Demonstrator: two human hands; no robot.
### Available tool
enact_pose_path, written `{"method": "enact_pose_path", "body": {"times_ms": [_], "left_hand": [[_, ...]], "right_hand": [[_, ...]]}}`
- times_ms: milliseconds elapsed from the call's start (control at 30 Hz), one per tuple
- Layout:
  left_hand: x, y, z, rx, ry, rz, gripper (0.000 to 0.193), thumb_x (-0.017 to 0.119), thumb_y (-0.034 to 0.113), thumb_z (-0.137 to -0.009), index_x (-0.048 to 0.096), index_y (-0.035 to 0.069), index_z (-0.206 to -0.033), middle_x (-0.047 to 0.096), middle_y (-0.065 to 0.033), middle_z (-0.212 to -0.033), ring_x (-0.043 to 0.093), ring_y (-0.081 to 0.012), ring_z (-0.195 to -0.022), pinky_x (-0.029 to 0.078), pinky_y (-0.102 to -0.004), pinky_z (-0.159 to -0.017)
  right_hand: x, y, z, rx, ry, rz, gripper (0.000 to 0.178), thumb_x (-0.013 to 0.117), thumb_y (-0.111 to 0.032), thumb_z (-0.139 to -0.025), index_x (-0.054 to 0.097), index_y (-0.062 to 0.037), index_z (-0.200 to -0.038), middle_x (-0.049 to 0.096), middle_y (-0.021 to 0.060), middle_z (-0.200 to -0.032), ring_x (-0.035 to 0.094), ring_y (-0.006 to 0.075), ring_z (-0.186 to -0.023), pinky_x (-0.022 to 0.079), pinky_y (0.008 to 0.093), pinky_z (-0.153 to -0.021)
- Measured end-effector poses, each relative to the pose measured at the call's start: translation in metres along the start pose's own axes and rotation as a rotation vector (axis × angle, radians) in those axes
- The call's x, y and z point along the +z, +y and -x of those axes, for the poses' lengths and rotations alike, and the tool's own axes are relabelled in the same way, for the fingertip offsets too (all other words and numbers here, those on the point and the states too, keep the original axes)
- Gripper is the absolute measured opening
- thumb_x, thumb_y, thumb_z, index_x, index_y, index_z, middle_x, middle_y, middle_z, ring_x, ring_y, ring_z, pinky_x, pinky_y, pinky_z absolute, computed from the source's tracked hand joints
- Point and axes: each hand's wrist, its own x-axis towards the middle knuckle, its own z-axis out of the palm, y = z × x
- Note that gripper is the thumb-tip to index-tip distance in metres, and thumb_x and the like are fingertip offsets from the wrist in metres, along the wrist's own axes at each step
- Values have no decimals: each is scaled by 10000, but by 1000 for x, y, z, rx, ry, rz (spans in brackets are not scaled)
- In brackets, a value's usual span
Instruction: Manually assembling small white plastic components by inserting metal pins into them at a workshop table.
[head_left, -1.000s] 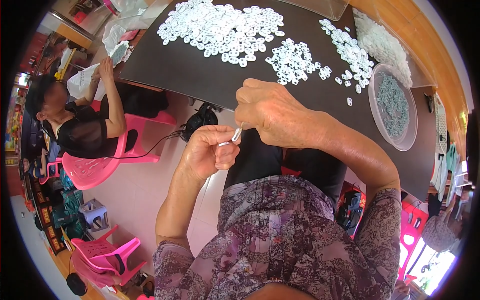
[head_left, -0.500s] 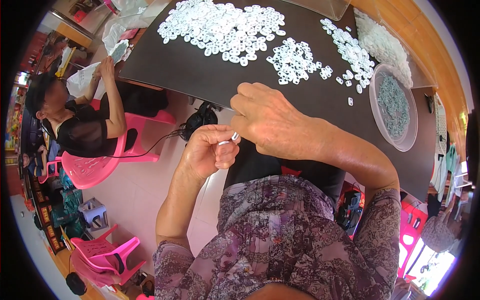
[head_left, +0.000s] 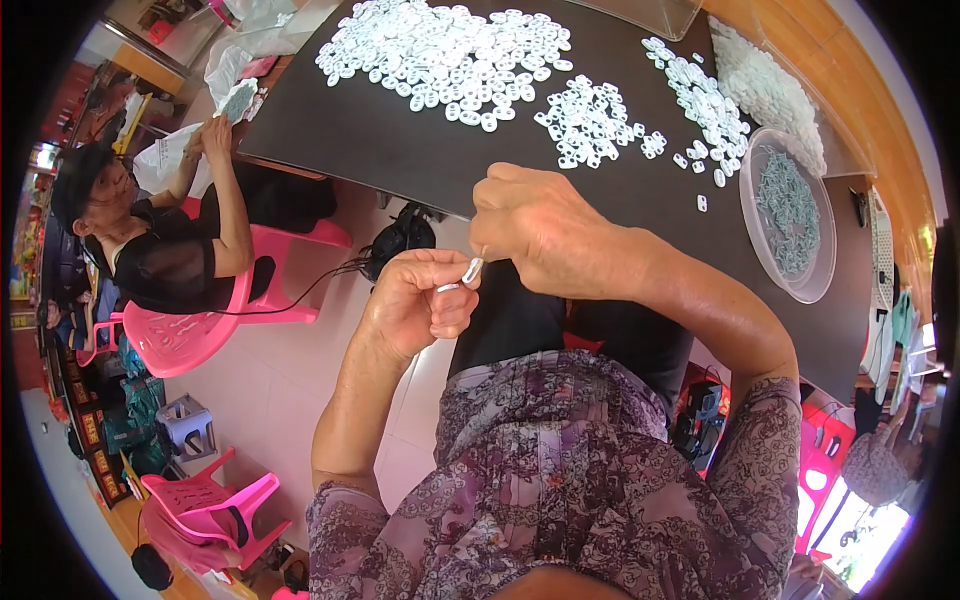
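My left hand [head_left: 425, 303] is closed, pinching a small white oval plastic piece [head_left: 472, 270] between thumb and forefinger. Tucked in its curled fingers is a second white piece [head_left: 447, 288]. My right hand [head_left: 535, 225] is closed just above and right of it, fingertips pinched. A thin, pale, pin-like piece [head_left: 485, 253] shows between those fingertips and the white one; whether it is a screw I cannot tell. On the dark table beyond lie a large pile of white oval pieces [head_left: 440, 55] and a smaller pile of white two-holed pieces [head_left: 585, 122].
A round clear tub [head_left: 822, 285] of grey-green screw-like parts stands at the right, beside a heap of white plugs [head_left: 765, 85]. More white pieces [head_left: 705, 110] lie near it. At left, a co-worker [head_left: 150, 225] sits on a pink chair [head_left: 190, 325].
My right hand has shifted slightly up and right, opening a small gap from my left hand. The pinched white piece and thin pin-like piece now show more. My left hand stays put.
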Motion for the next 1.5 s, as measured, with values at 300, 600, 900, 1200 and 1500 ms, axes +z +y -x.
{"method": "enact_pose_path", "body": {"times_ms": [300,600,900,1200,1500], "left_hand": [[1,0,0,2,-57,-1,185,544,95,-848,555,-64,-752,358,-23,-481,298,-106,-394,202,-249,-360],[2,0,0,8,-42,-16,181,536,99,-837,557,-51,-738,374,-38,-482,312,-114,-391,204,-252,-359],[4,-1,1,10,-54,-11,163,511,81,-825,520,-21,-698,374,-41,-483,305,-119,-386,211,-259,-362],[4,-2,-1,11,-92,11,166,486,75,-830,499,-12,-689,371,-37,-488,308,-123,-395,212,-261,-366],[7,-3,-1,6,-99,5,170,481,83,-835,505,-13,-697,379,-39,-493,309,-122,-397,225,-260,-369]], "right_hand": [[-1,14,2,152,-68,-309,56,630,-58,-702,586,-34,-676,470,70,-653,505,252,-680,411,355,-599],[-1,15,3,151,-50,-282,21,622,-28,-700,605,-21,-691,476,64,-649,510,237,-680,412,341,-604],[-4,10,3,296,-99,-477,19,619,-26,-703,606,-15,-711,491,59,-660,510,206,-675,414,322,-613],[-4,11,6,378,-138,-568,34,627,-30,-707,618,-12,-734,507,47,-681,521,174,-683,422,302,-631],[-4,14,11,375,-112,-640,37,604,-36,-727,620,-8,-747,522,40,-709,526,158,-700,428,282,-659]]}}
